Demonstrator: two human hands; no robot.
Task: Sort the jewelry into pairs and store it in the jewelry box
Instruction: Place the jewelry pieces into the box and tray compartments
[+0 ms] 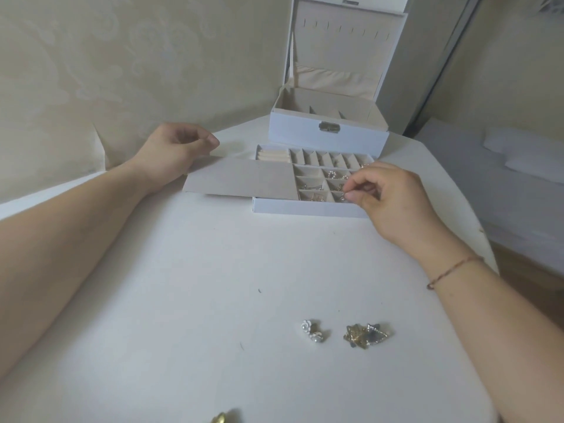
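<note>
A white jewelry tray (305, 206) with many small beige compartments lies mid-table; several hold small metal earrings. A grey-beige flap (241, 178) covers its left part. My right hand (387, 196) hovers over the tray's right compartments, thumb and forefinger pinching a tiny metal piece (344, 196). My left hand (175, 154) rests at the flap's far left corner, fingers curled, seemingly holding nothing. The open white jewelry box (329, 132) stands behind the tray, lid upright. Near me lie a white flower earring pair (312, 330) and a gold-and-blue jewelry cluster (366, 334).
A gold item (221, 418) peeks in at the bottom edge. The white table (213, 270) has a rounded right edge, with floor and a pale mattress beyond it. A patterned wall runs along the left and back.
</note>
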